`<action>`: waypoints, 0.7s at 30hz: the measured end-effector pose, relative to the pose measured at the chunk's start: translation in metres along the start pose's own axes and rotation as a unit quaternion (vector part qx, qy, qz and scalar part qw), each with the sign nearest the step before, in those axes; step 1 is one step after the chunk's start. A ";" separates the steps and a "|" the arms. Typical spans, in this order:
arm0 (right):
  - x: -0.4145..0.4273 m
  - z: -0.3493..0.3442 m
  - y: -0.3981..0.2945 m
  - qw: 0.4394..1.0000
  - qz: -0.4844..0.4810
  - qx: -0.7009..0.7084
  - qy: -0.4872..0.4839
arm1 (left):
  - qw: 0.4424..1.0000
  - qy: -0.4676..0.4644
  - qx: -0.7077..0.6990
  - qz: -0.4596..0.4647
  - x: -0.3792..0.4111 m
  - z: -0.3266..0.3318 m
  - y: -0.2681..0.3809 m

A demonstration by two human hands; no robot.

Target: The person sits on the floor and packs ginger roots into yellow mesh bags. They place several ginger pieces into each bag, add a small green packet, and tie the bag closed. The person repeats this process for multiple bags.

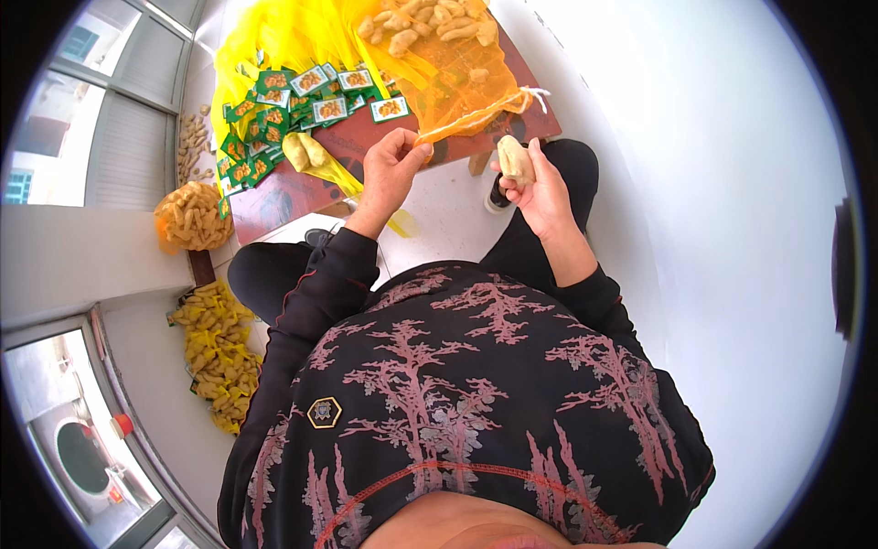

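Between its thumb and fingers, my left hand (pixel 394 168) pinches the open edge of an orange mesh bag (pixel 459 96). The bag lies on a dark red table (pixel 274 206), with a white drawstring along its mouth and ginger roots (pixel 439 20) at its far end. My right hand (pixel 542 185) holds a pale piece of ginger (pixel 516 161) just off the table's near edge. Left of my left hand, a yellow mesh sleeve (pixel 336 171) with ginger (pixel 302 152) inside hangs partly over the edge.
Green and white picture labels (pixel 329 106) lie heaped on the table beside yellow netting (pixel 288 34). On the left stands a full orange mesh bag (pixel 195 216); filled yellow net packs (pixel 216 350) are piled below it. Loose ginger (pixel 192 144) lies on the floor. A white wall (pixel 720 171) rises at right.
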State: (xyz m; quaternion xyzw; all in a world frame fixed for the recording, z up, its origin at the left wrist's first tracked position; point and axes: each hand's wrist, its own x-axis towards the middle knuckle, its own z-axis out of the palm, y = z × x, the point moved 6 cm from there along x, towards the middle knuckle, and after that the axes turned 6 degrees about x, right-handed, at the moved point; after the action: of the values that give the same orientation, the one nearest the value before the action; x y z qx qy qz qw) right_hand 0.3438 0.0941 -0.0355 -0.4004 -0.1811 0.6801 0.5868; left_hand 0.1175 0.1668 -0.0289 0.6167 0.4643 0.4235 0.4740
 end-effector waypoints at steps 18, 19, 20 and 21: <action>-0.042 0.063 0.024 0.990 -0.005 -0.073 -0.124 | 0.976 -0.107 -0.161 -0.099 -0.085 -0.001 0.033; -0.044 0.066 0.026 0.990 -0.003 -0.078 -0.121 | 0.972 -0.108 -0.179 -0.105 -0.088 -0.001 0.033; -0.045 0.067 0.028 0.986 -0.009 -0.107 -0.129 | 0.968 -0.109 -0.203 -0.096 -0.090 -0.001 0.033; -0.046 0.066 0.030 0.981 -0.016 -0.136 -0.138 | 0.969 -0.112 -0.197 -0.100 -0.093 0.000 0.032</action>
State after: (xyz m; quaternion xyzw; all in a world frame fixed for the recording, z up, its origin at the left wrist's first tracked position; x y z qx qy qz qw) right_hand 0.2740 0.0579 -0.0008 -0.3761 -0.3570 0.6886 0.5069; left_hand 0.1033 0.0729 -0.0054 0.5054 0.3749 0.3855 0.6748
